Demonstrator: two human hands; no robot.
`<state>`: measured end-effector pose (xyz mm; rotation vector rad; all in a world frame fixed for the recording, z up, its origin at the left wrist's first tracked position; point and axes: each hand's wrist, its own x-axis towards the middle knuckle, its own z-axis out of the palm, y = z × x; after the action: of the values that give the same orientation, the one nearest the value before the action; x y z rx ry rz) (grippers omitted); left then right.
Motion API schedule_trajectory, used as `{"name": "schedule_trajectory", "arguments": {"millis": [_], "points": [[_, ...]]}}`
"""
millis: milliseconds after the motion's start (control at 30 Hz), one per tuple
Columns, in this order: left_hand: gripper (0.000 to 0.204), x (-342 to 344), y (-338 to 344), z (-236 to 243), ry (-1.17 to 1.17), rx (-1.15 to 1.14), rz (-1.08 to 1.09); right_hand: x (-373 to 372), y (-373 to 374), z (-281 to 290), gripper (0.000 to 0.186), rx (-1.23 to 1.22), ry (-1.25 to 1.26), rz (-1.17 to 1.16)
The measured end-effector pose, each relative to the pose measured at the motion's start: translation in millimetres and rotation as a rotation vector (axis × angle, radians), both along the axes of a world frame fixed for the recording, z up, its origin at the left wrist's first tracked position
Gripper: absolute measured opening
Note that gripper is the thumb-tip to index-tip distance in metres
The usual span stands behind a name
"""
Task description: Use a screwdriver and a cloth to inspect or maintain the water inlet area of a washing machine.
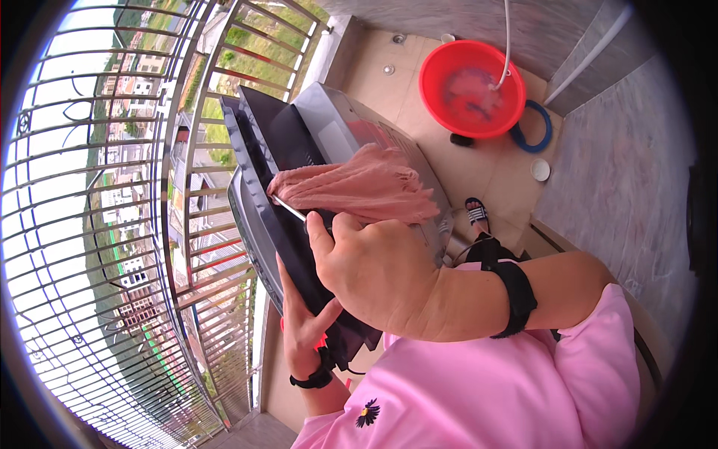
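The right hand [374, 262] was clenched around a thin metal-shafted tool [290, 208], whose tip lay at the gathered end of a pink cloth [351, 179] spread over the grey machine [329, 123]. The left hand [303, 329], thumb and forefinger apart, touched a dark panel [288, 232]; whether its hidden fingers grasped could not be told. A red basin [432, 88] stood beyond.

Flr [479, 170] w/ grey machine [340, 123], red basin [428, 90], blue ring [547, 123]; bowl [540, 170]
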<state>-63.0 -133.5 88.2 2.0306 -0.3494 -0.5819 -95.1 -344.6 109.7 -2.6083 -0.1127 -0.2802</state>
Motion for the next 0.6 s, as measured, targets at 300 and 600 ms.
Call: {"name": "schedule_trajectory", "arguments": {"millis": [300,600], "points": [[0.116,-4,13,0,0.047,-0.037,0.014,-27,2,3,0.053,0.136,0.025,0.018],[0.115,-4,17,-5,-0.110,0.065,-0.035,-10,47,-14,0.054,0.021,-0.065,-0.165]]}}
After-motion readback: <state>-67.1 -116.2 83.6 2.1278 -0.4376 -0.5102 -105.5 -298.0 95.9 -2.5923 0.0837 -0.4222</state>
